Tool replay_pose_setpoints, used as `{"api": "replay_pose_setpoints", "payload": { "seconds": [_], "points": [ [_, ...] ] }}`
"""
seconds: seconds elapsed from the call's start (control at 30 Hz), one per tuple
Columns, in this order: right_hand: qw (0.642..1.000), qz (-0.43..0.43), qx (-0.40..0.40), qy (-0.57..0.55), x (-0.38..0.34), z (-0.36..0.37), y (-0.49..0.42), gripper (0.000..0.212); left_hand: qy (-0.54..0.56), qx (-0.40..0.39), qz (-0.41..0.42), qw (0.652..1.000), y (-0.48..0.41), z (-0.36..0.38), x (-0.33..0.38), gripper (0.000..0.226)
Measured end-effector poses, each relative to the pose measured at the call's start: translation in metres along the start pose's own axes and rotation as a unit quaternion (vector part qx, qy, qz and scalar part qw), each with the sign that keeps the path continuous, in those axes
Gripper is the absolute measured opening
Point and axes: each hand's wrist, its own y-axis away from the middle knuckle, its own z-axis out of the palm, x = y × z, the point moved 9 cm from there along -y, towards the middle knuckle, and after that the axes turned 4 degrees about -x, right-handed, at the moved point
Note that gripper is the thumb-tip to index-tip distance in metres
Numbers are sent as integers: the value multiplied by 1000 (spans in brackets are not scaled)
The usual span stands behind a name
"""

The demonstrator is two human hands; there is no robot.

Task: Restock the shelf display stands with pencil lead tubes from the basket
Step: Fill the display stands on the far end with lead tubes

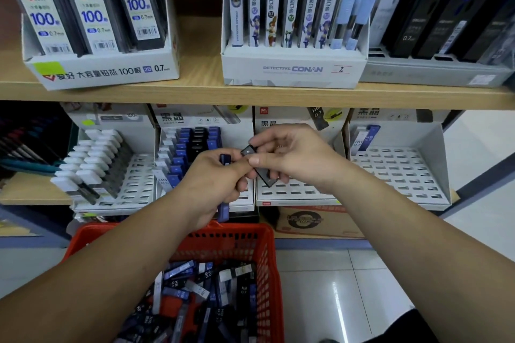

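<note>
**Black lead tube pinched in front of the lower stands**

Both hands met in front of the lower shelf, above the red basket. The right hand pinched a black tube between thumb and fingertips. The tube was slim and flat-sided, with a glossy black cap pointing up and left and its body slanting down to the right. The left hand was curled round a blue tube held nearly upright, its cap showing above the fist and its lower end sticking out beneath. The fingertips of the two hands touched around the black tube.

The basket held a loose heap of tubes with black, blue and white caps, some marked HB 0.5 or 0.7. Behind the hands stood a white slotted stand, its visible slots unfilled. The stand to its left carried rows of blue, black and white caps. The stand to the right had two tubes in its back left corner.
</note>
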Motion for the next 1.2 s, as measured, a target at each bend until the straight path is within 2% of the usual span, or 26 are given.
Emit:
{"api": "replay_pose_setpoints", "payload": {
  "seconds": [0.17, 0.3, 0.4, 0.5, 0.6, 0.73, 0.97, 1.2],
  "points": [
    [999, -21, -48, -15, -3, 8, 3, 35, 14, -51, -22, 998, 2, 1, -4, 13],
    [996, -34, -72, 27, -6, 12, 6, 28, 40, -87, -38, 995, 4, 3, -7, 14],
    [999, -23, -22, 19, 0, 0, 4, 24, 118, -78, -69, 988, 4, 4, -12, 31],
    [998, -9, 62, 30, 13, -21, -2, 24, 139, -47, -78, 986, 4, 1, -11, 45],
    [987, -19, 139, 85, 22, -41, -5, 26, 98, 14, -57, 993, 0, -16, -11, 51],
    [986, -18, 150, 77, 32, -40, -7, 25, 46, 55, -44, 996, 1, -33, -8, 55],
    [990, -13, 119, 70, 34, -28, -12, 30, 44, 54, -34, 997, 9, -36, -7, 47],
    [987, -17, 132, 92, 35, -25, -16, 42, 114, 8, -18, 993, 18, -33, -3, 19]
  ]
}}
